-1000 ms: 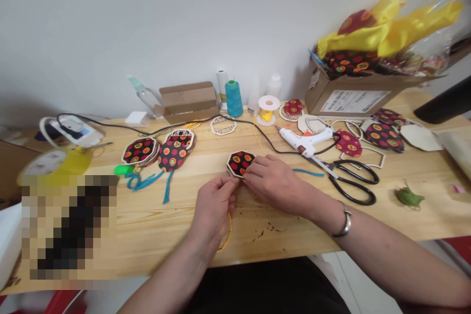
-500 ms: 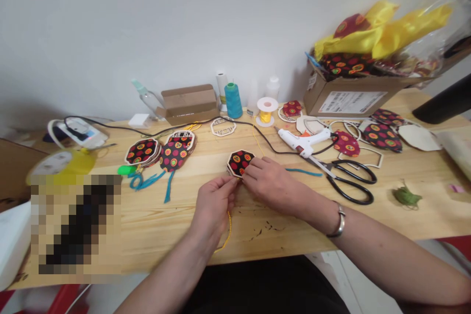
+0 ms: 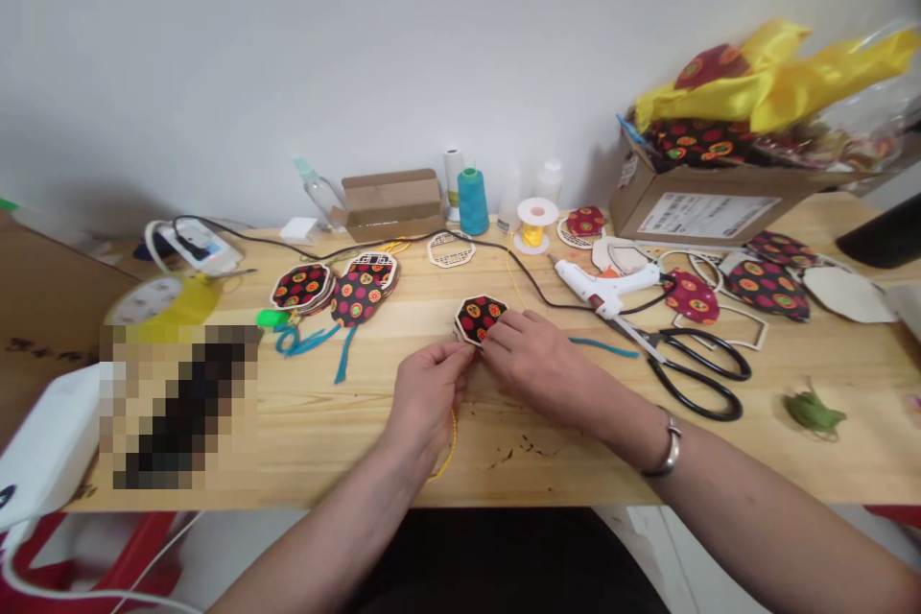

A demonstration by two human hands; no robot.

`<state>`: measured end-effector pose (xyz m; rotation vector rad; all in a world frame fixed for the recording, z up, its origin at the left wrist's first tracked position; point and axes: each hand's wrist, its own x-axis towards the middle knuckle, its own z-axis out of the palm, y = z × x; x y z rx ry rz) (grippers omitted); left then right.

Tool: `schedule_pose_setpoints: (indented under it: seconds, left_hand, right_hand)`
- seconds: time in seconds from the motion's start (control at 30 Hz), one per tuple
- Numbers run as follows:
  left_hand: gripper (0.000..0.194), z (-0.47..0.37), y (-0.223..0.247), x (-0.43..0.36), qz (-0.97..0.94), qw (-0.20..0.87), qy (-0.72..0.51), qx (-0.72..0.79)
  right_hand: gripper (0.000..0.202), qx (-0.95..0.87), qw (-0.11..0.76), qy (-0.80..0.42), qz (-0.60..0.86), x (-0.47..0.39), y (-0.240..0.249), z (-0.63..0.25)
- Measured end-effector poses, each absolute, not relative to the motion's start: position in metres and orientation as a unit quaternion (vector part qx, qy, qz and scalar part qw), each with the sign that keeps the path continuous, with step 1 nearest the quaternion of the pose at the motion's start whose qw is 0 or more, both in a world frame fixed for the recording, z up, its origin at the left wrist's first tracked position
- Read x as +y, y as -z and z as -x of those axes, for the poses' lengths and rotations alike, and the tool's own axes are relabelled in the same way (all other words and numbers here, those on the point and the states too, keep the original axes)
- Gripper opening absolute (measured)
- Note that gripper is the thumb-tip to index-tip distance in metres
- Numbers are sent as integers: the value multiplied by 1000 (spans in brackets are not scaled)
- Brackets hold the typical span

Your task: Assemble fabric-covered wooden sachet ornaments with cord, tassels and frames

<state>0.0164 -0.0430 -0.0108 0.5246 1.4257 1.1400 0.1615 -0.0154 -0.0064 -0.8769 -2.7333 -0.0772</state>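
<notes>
An octagonal pendant [image 3: 478, 318] of dark flower-patterned fabric in a pale wooden frame lies at the middle of the table. My left hand [image 3: 430, 391] is closed in a pinch at its lower edge. From under those fingers a yellow cord [image 3: 454, 439] hangs down toward the table's front. My right hand [image 3: 536, 363] curls over the pendant's right side, its fingertips bent down by the lower edge and partly hidden. A blue-green cord [image 3: 604, 346] sticks out to the right beyond this hand.
Right of my hands lie black-handled scissors [image 3: 695, 374] and a white glue gun [image 3: 608, 288] with a black cable. A yellow thread spool [image 3: 532, 232] and a teal thread cone [image 3: 473, 201] stand behind. Stacked pendants [image 3: 302, 288] lie left; a carton [image 3: 709, 201] of fabric stands back right.
The view has shifted slightly left, so everything appears a little further right. Both hands keep nearly the same hold at the pendant's lower edge.
</notes>
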Motion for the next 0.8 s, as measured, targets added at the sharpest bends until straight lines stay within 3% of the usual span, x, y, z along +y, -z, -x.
schedule_pose_setpoints:
  seconds: [0.63,0.8]
  left_hand:
    - [27,-19,12,-43,-215,571,-520,598]
    - [37,-17,13,-42,-214,571,-524,595]
  right_hand:
    - [12,-938,145,9,314,-16,7,-164]
    - [10,-938,140,-1,316,-17,6,-164]
